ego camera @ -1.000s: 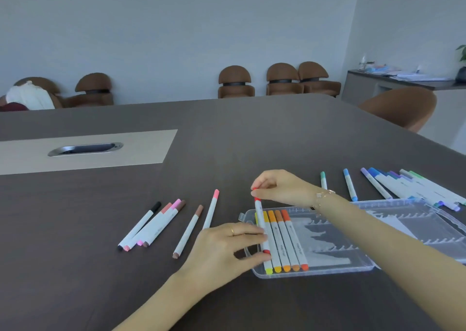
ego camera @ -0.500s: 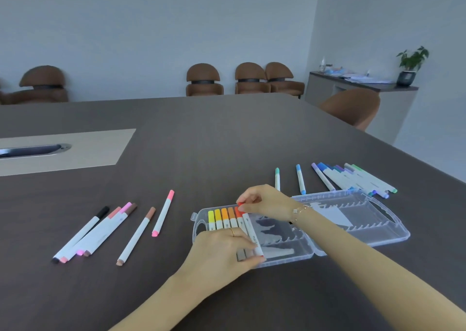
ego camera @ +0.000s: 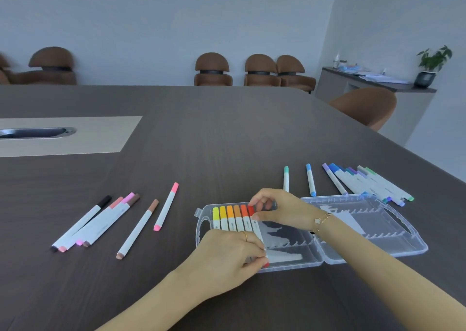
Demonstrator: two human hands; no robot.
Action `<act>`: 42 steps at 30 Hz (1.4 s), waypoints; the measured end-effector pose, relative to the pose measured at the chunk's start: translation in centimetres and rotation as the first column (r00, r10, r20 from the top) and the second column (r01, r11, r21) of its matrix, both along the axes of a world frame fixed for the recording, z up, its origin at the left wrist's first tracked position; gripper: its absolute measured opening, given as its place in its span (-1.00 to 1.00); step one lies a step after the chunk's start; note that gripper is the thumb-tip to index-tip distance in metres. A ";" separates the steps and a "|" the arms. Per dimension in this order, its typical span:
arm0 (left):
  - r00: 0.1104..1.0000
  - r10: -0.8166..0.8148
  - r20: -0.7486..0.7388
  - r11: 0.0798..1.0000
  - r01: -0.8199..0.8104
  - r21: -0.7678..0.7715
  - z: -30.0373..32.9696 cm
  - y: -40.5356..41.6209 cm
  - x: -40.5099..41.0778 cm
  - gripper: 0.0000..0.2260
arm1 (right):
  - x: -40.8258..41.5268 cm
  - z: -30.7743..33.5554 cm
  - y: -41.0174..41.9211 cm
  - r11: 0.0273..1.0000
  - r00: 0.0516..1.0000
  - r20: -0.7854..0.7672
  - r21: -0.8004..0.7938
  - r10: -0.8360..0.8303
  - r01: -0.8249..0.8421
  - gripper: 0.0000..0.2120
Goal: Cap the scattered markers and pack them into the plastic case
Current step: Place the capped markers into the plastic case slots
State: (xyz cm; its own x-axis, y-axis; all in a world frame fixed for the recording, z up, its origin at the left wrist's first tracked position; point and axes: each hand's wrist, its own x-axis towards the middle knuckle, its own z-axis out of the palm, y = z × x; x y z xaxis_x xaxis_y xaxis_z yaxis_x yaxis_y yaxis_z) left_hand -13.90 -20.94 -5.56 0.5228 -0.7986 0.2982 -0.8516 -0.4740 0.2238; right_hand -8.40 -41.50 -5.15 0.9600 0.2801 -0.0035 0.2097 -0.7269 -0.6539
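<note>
Clear plastic hinged case (ego camera: 327, 257) is lying open on the dark wood-grain table (ego camera: 227, 134). Six white-barrelled markers with yellow-to-red caps are sitting side by side in its left half. The red-capped marker (ego camera: 254, 223), rightmost of the row, is being handled at both ends: right hand (ego camera: 280, 209) is pinching its far cap between thumb and curled fingers; left hand (ego camera: 232, 252) is pinching its near end, fingers pressed together over the row's lower ends. Six loose markers in black, pink and brown (ego camera: 100, 219) are lying left of the case. Blue, green and purple markers (ego camera: 363, 182) are lying just beyond its lid.
</note>
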 end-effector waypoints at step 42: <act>0.888 0.460 -0.022 0.878 -0.458 -0.136 -0.4 17.0 5.1 -0.73 | 9.5 0.3 18.6 0.964 0.985 0.106 -0.216 -0.136 0.156 -0.74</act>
